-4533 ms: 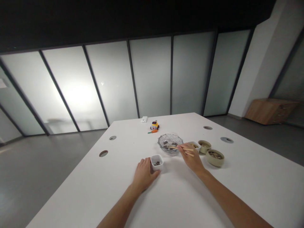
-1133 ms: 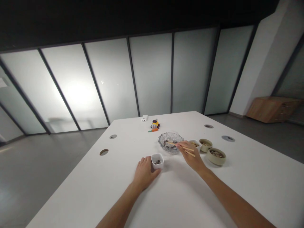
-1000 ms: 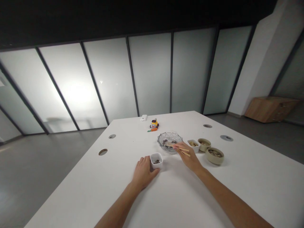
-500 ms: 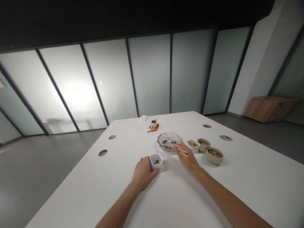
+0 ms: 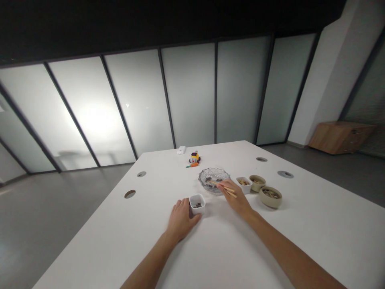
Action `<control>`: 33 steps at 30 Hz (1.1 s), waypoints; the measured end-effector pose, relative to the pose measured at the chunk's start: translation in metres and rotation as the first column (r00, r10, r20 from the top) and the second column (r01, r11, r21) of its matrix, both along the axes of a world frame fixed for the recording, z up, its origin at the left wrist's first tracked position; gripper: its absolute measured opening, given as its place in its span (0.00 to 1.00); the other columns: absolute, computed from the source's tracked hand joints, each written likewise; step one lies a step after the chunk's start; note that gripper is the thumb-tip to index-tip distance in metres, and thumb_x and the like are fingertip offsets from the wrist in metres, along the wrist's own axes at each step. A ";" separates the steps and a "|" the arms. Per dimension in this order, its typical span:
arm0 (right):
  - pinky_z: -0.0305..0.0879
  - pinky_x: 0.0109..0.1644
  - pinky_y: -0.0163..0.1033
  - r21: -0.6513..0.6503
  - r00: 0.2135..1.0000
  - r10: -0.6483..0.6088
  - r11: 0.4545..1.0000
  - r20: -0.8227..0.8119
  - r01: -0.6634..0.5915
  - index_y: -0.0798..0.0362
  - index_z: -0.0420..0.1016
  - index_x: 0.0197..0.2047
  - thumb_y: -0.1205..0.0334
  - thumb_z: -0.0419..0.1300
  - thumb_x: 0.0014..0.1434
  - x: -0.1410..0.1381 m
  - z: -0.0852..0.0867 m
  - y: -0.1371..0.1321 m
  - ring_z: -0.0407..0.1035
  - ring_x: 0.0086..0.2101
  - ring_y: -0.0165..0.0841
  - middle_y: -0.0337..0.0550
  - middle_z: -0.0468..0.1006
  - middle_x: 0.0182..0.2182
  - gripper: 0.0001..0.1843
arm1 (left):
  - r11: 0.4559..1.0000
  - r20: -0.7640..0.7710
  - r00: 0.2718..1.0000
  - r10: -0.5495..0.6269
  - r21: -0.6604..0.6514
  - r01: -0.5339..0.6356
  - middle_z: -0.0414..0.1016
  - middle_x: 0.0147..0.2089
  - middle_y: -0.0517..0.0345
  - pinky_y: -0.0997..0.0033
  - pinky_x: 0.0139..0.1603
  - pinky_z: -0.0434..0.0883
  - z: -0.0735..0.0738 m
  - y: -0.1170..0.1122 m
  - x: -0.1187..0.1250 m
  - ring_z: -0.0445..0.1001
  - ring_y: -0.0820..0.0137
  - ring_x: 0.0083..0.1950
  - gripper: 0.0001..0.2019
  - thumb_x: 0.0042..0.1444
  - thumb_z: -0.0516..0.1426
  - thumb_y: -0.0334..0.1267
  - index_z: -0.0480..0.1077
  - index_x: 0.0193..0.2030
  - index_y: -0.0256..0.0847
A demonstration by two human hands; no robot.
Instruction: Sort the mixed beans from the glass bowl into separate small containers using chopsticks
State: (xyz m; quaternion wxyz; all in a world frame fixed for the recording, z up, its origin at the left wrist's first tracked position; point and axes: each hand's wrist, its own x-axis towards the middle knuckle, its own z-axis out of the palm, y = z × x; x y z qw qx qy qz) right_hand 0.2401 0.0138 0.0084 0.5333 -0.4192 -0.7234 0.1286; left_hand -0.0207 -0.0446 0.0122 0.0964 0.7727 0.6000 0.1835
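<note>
My left hand (image 5: 182,218) is wrapped around the left and near sides of a small white square bowl (image 5: 202,208), which has some small dark pieces (image 5: 197,205) in the bottom. In my right hand (image 5: 234,196) is a pair of wooden chopsticks (image 5: 230,191). Their tips reach into a clear glass bowl (image 5: 205,185) with a scalloped rim, among dark pieces (image 5: 219,180) too small to name. Whether the tips grip a piece I cannot tell.
Right of the glass bowl stand a white bowl (image 5: 247,188) of pale pieces and two beige bowls (image 5: 258,185), (image 5: 270,202) with contents. Farther back lie an orange carrot-shaped item (image 5: 194,165), a yellow toy vehicle (image 5: 195,157) and a white device (image 5: 181,150). The white table (image 5: 120,237) has round holes.
The chopstick tips have shifted very slightly within the glass bowl. My left hand stays on the small white bowl, and the whole view has drifted a few pixels.
</note>
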 end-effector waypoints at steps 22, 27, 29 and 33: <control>0.73 0.46 0.46 0.039 0.996 -0.046 0.998 -0.072 0.049 0.49 0.81 0.38 0.43 0.56 0.69 -0.002 0.000 0.005 0.76 0.39 0.40 0.47 0.82 0.37 0.21 | 1.000 -0.001 1.000 0.002 -0.023 -0.002 0.75 0.51 0.51 0.63 0.52 0.65 0.006 -0.003 0.002 0.70 0.57 0.56 0.15 0.60 0.60 0.51 0.66 0.44 0.44; 0.73 0.45 0.46 0.035 1.000 0.002 0.999 -0.031 -0.001 0.49 0.82 0.39 0.44 0.56 0.69 -0.001 -0.003 0.006 0.75 0.39 0.39 0.47 0.81 0.37 0.20 | 0.999 -0.006 1.000 0.010 -0.032 -0.010 0.75 0.49 0.52 0.64 0.51 0.65 0.006 -0.003 0.002 0.70 0.57 0.56 0.15 0.60 0.61 0.51 0.66 0.45 0.44; 0.73 0.45 0.46 0.032 1.000 0.012 0.999 -0.006 -0.012 0.48 0.82 0.40 0.45 0.56 0.69 0.000 -0.003 0.006 0.75 0.40 0.40 0.47 0.80 0.38 0.19 | 1.000 -0.004 1.000 0.013 -0.025 -0.013 0.75 0.49 0.52 0.64 0.51 0.65 0.005 -0.003 0.002 0.70 0.57 0.55 0.15 0.60 0.61 0.50 0.66 0.45 0.44; 0.72 0.44 0.45 0.031 1.000 0.013 0.999 0.005 -0.013 0.48 0.82 0.39 0.46 0.56 0.70 0.002 -0.002 0.006 0.75 0.39 0.40 0.46 0.79 0.38 0.19 | 1.000 -0.008 1.000 0.008 -0.024 -0.008 0.75 0.50 0.52 0.63 0.51 0.65 0.004 -0.002 0.002 0.70 0.57 0.55 0.15 0.60 0.60 0.51 0.66 0.45 0.44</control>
